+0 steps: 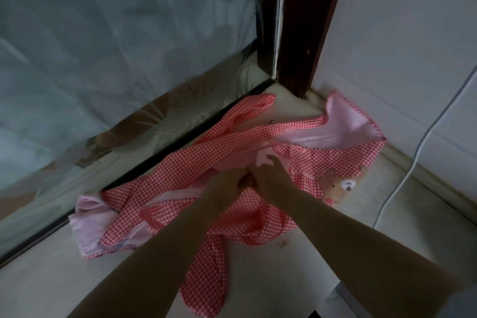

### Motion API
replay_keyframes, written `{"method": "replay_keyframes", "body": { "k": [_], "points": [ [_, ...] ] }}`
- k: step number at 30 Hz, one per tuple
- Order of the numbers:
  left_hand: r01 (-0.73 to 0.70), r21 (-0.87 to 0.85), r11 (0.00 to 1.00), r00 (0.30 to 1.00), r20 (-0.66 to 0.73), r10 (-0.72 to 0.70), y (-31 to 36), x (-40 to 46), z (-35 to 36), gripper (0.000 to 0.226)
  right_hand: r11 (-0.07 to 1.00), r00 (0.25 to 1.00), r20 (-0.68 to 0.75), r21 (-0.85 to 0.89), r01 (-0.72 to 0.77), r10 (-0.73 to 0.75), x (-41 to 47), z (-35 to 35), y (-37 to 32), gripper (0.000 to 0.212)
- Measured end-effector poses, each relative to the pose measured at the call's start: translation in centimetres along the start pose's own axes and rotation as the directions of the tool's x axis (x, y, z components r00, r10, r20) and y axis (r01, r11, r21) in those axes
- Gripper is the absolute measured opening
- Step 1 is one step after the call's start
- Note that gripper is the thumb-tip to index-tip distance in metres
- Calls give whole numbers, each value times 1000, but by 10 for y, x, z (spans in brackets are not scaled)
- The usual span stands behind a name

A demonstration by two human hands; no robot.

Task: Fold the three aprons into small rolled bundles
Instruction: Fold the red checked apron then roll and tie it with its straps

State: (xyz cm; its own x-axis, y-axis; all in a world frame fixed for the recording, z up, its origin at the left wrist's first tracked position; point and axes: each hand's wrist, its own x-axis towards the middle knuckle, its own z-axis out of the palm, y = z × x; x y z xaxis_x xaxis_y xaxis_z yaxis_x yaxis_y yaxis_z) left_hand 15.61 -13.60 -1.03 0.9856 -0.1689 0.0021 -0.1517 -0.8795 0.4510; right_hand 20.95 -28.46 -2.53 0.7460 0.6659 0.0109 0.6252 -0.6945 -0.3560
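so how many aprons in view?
1 for certain: a red-checked apron with a bear patch, spread on the ledge by the window, both hands on its middle. Its bunched folds could hide another; no rolled bundles are visible.

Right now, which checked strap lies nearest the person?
The strap running down between the forearms toward the bottom edge; the other straps stretch away toward the window.

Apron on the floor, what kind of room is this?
Probably a corner in a home, by a glass sliding door. The red checked apron lies on a pale ledge or floor, beside the glass door, a dark wooden frame and a white wall with a cable.
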Motion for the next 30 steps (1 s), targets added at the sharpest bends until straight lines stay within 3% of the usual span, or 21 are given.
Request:
{"method": "replay_keyframes", "body": {
  "k": [3, 5, 6, 8, 11, 14, 15, 16, 17, 19, 21, 22, 23, 25, 27, 30],
  "points": [
    [106, 184, 977, 987, 103, -126, -5, -12, -16, 45, 988, 976, -173, 104, -113, 130, -6, -7, 0, 28],
    [274, 197, 941, 952, 86, -295, -17, -33, -26, 43, 990, 926, -352, 46, -131, 139, -11, -18, 3, 24],
    [373, 171, 912, 923, 35, -384, -24, -42, -33, 39, 976, 887, -408, 88, -199, 217, -13, -26, 6, 24],
    [529, 169, 832, 847, -43, -530, -37, -66, -45, 29, 898, 821, -365, 195, -393, 439, -18, -44, 14, 39],
    [638, 272, 721, 765, -113, -634, -57, -100, -60, 27, 721, 680, -260, 110, -685, 686, -26, -54, 31, 42],
    [678, 204, 706, 732, -99, -674, -67, -121, -66, 33, 512, 496, -161, 76, -856, 853, -31, -57, 19, 43],
    [674, 159, 722, 738, -84, -670, -67, -124, -67, 35, 515, 497, -166, 87, -853, 852, -30, -55, 12, 42],
    [661, 114, 742, 750, -73, -657, -64, -126, -69, 38, 606, 576, -228, 92, -790, 785, -29, -52, 0, 44],
    [638, 84, 766, 770, -58, -635, -60, -126, -72, 42, 755, 700, -318, 90, -649, 639, -28, -49, -17, 49],
    [580, 67, 812, 815, -50, -578, -47, -129, -80, 51, 981, 907, -376, 107, -163, 191, -28, -44, -65, 61],
    [507, 48, 861, 861, -67, -503, -32, -134, -90, 51, 981, 960, -227, 65, 183, -164, -28, -34, -119, 75],
    [454, 37, 890, 890, -60, -451, -26, -131, -93, 48, 968, 962, -131, 39, 247, -240, -26, -25, -134, 83],
    [410, 26, 912, 912, -41, -409, -21, -131, -97, 43, 963, 963, -43, 38, 266, -264, -22, -17, -146, 84],
    [385, 51, 922, 923, -6, -385, -23, -144, -111, 29, 956, 968, 11, 156, 247, -252, -18, -13, -162, 58],
    [445, 93, 891, 894, 11, -448, -37, -165, -125, 18, 945, 983, 13, 278, 174, -184, -16, -20, -162, 33],
    [551, 193, 812, 822, 46, -568, -63, -203, -135, 20, 960, 995, 16, 266, 88, -96, -16, -37, -146, 24]
  ]
}}
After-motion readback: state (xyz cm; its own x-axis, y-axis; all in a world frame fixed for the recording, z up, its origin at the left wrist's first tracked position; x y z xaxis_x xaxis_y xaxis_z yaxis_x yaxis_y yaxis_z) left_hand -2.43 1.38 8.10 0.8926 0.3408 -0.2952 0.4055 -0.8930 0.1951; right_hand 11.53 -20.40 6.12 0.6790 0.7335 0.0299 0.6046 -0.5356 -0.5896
